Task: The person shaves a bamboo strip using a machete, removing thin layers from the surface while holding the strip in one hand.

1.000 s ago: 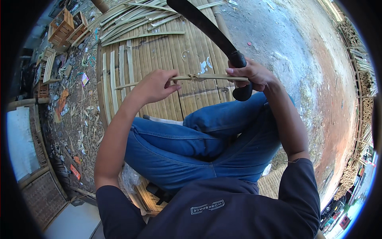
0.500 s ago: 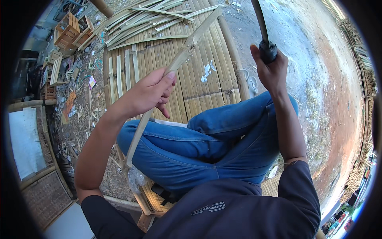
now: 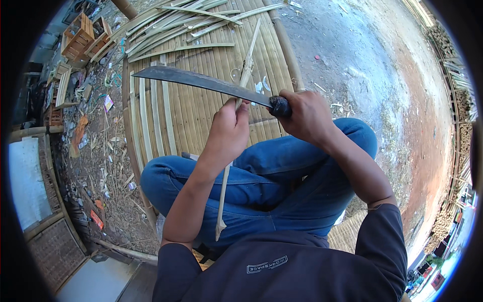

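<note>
My left hand (image 3: pixel 227 135) grips a long thin bamboo strip (image 3: pixel 246 65) near its middle; the strip runs from my lap up and away over the platform. My right hand (image 3: pixel 306 117) holds the dark handle of a large curved machete (image 3: pixel 201 80). The blade points left and lies across the strip just above my left hand. I sit cross-legged in blue jeans (image 3: pixel 271 181) on a slatted bamboo platform (image 3: pixel 191 116).
A pile of split bamboo strips (image 3: pixel 176 25) lies at the platform's far end. Wooden crates (image 3: pixel 80 38) and litter sit on the ground to the left. Bare dirt ground (image 3: pixel 382 75) spreads to the right, with stacked bamboo poles (image 3: pixel 453 151) along the far right rim.
My right hand has brought the machete down from its raised position to lie across the strip. My left hand has shifted its grip and the strip now points more upright, away from me.
</note>
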`<state>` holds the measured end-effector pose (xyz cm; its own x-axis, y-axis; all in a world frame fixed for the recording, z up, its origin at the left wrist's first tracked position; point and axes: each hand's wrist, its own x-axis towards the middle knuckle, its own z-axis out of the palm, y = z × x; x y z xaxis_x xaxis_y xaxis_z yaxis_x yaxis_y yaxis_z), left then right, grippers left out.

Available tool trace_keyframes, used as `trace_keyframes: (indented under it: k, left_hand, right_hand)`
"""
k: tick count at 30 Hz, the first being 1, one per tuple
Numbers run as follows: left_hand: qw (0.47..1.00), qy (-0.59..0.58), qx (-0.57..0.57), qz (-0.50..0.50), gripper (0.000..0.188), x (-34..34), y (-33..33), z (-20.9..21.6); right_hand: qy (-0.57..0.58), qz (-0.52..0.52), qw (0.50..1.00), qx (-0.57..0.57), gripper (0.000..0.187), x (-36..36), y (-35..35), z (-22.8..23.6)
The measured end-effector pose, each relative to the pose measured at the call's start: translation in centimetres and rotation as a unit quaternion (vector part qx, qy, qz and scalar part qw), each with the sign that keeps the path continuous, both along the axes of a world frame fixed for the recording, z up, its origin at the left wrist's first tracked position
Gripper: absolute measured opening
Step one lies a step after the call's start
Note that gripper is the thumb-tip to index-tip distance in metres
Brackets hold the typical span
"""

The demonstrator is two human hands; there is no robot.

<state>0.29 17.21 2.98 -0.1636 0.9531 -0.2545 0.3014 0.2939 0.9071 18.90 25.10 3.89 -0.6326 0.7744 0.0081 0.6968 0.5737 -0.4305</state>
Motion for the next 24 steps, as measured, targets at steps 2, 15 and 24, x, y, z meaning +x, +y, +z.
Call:
trace_keyframes:
  k: [2,15,24]
  left_hand:
    - [0.999,0.005,-0.034,0.000,0.026,-0.2,0.3,0.0]
    - [0.996,-0.027,-0.083,-0.005,0.026,-0.9,-0.4,-1.8]
    - [1.000,0.025,-0.011,0.003,0.025,-0.1,-1.6,-4.8]
  right_hand:
    - [-0.021,0.011,1.000,0.005,0.018,-0.2,0.0,-0.5]
    - [-0.036,0.028,0.999,-0.018,0.013,-1.4,0.2,-2.3]
    - [-0.090,0.033,0.995,0.027,0.013,-1.5,0.6,-3.5]
